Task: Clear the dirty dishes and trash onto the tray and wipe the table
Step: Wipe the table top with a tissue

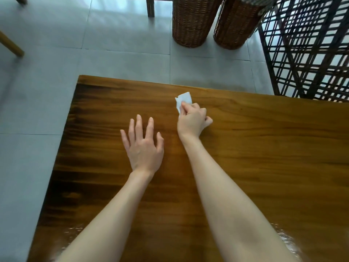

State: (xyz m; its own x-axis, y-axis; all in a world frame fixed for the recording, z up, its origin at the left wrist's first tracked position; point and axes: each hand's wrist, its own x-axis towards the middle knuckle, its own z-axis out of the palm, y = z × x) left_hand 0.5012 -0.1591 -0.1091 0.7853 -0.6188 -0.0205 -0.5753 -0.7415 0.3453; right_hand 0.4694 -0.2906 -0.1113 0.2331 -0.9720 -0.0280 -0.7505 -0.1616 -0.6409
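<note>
Plainly, the wipe (184,99) lay on the table (264,148) near its far edge, at about 1 o'clock from the left hand (144,146). The right hand (193,120) was curled over its near part, fingers pinching it down against the wood. The left hand rested flat, fingers straight and spread, holding nothing. The wipe looked thin, soft and light, likely to bunch or tear if dragged by a corner, so pressing it under gathered fingertips seemed best. Counted: one wipe, one table, two hands, and two baskets (191,21) beyond the table at 12 o'clock; no dishes, trash or tray showed.
</note>
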